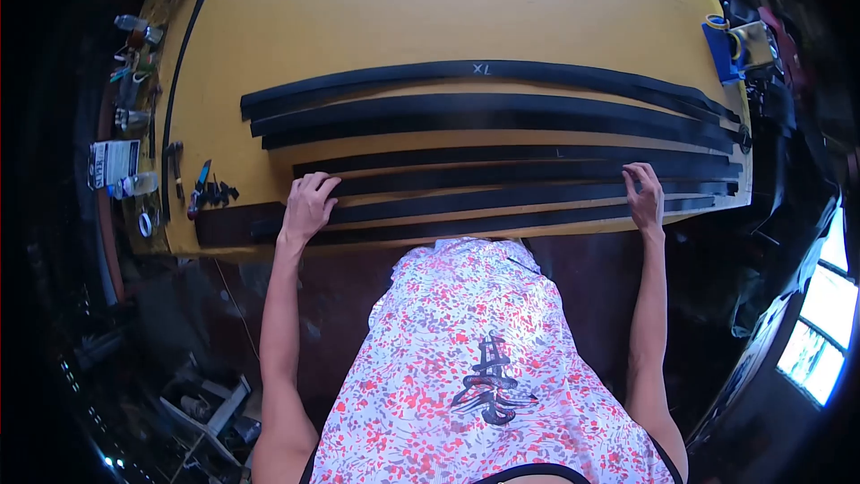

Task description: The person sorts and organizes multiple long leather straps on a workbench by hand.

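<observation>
Several long black strips, of rubber or leather by their look, lie side by side across the yellow table. My left hand (310, 203) is curled over the left end of one narrow black strip (484, 176) near the front edge. Farther along the same strip, my right hand (645, 201) has its thumb and fingers bent around it. Nearer to me are two more narrow strips (484, 203). Beyond the hands lie a wide black strip (493, 114) and a far strip (403, 78) with a white mark on it. The undersides of the strips are hidden.
On the yellow table (448, 9), at left, lie a blue-tipped cutter (202, 176), a hammer-like tool (176, 170) and black scraps (219, 192). Bottles (139, 184) and a tape roll (145, 225) stand along the left edge. A blue tape dispenser (719, 47) sits at the right edge.
</observation>
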{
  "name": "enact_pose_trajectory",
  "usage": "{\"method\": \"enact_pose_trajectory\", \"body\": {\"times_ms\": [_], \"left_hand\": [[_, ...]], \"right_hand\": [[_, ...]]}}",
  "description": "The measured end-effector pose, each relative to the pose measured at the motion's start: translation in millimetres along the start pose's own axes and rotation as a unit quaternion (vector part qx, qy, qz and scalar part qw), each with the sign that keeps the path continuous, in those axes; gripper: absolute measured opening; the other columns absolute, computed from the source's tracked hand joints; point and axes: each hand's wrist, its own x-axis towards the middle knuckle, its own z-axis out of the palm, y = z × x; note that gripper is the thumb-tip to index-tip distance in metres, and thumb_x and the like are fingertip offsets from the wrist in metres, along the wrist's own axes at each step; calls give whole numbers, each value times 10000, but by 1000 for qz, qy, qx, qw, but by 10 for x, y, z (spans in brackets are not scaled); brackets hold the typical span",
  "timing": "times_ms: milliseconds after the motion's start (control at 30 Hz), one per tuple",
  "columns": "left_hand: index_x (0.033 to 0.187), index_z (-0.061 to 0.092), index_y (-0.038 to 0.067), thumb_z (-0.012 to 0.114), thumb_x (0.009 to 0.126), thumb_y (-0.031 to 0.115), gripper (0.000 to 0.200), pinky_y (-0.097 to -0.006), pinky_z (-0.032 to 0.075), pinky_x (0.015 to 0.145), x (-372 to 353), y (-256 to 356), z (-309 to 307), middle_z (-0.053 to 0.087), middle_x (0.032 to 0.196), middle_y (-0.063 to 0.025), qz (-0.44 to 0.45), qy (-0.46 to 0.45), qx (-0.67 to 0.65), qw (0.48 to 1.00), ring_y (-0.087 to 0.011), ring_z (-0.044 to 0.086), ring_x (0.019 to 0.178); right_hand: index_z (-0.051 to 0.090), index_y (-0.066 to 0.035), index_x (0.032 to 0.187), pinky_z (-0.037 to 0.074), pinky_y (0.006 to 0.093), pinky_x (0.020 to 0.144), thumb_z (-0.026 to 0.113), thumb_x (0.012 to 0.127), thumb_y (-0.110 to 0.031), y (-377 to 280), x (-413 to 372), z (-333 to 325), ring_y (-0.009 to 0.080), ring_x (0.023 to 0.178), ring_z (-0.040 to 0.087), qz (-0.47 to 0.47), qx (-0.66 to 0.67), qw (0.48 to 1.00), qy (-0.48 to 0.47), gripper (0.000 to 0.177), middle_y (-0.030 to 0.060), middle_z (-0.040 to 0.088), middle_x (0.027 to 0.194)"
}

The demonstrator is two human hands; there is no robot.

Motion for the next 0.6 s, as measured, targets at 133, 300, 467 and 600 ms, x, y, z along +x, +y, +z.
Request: {"method": "enact_pose_trajectory", "body": {"times_ms": [133, 300, 467, 600], "left_hand": [[1081, 651, 75, 750, 722, 85, 372, -413, 442, 882, 55, -64, -12, 607, 1050, -95, 13, -15, 8, 1000, -281, 573, 1018], [976, 682, 43, 714, 805, 88, 180, -376, 517, 745, 483, 4, -339, 673, 921, -109, 6, 117, -134, 984, -304, 654, 834], [1013, 664, 63, 670, 862, 165, 182, -395, 528, 775, 1628, -237, -321, 658, 940, -122, 6, 145, -110, 983, -317, 644, 895], [1048, 657, 83, 751, 782, 237, 321, -413, 508, 833, 2233, -472, 8, 624, 1046, -144, 75, 38, 12, 996, -337, 612, 981]], "right_hand": [[661, -42, 973, 528, 338, 788, 637, 901, -84, -219, -80, 16, 272, 908, 651, 8, 23, 1000, 15, 86, 84, 643, 996], [674, -35, 970, 527, 304, 763, 632, 905, -64, -388, -262, 79, 216, 854, 653, 79, 59, 992, 77, 83, 74, 655, 974], [701, -37, 995, 510, 259, 719, 651, 914, -87, -1149, 89, 400, 104, 809, 634, 153, 279, 940, 125, 108, 52, 682, 899], [715, -37, 1004, 527, 269, 703, 673, 904, -170, -1897, 483, 665, 154, 808, 666, 84, 341, 934, 73, 172, 102, 700, 935]]}}
